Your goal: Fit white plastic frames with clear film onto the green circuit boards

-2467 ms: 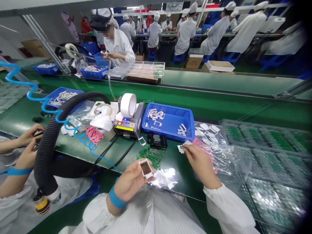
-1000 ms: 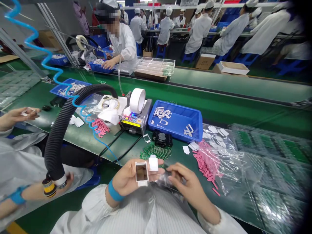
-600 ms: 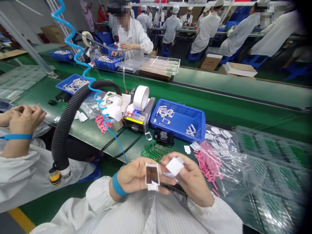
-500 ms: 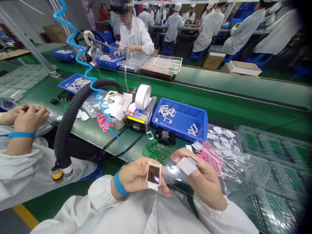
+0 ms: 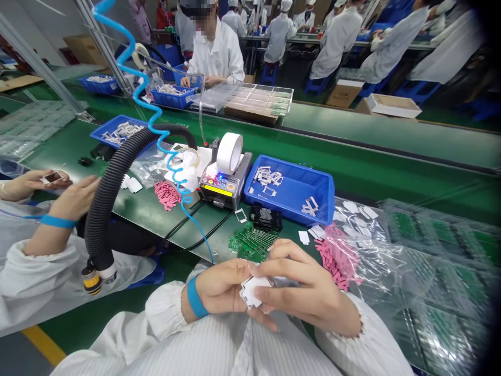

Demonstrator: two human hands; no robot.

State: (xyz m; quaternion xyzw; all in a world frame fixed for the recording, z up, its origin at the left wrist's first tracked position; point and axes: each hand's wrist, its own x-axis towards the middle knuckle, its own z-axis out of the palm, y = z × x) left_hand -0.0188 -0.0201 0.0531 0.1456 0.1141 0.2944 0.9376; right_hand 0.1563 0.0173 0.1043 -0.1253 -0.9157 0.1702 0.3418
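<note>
Well, close together over the front edge of the green workbench (image 5: 136, 222): left hand (image 5: 221, 287) and right hand (image 5: 309, 284), fingers (image 5: 287, 271) of both clamped on a white die-cut piece (image 5: 252, 290), part of it hidden behind them. Blue wrist strap (image 5: 195, 296) around the left wrist. Just ahead of the hands, green circuit-board strips (image 5: 254, 244) and a black component block (image 5: 266, 216); beyond those, a blue plastic tray (image 5: 297, 206) of white frames (image 5: 270, 176) and a tape dispenser (image 5: 225, 194) with a white roll. To the right, pink strips (image 5: 332, 258) in a clear plastic bag. Off to the left, beyond a black corrugated hose (image 5: 105, 209), a co-worker's hands (image 5: 74, 196) around a small frame (image 5: 52, 177).
</note>
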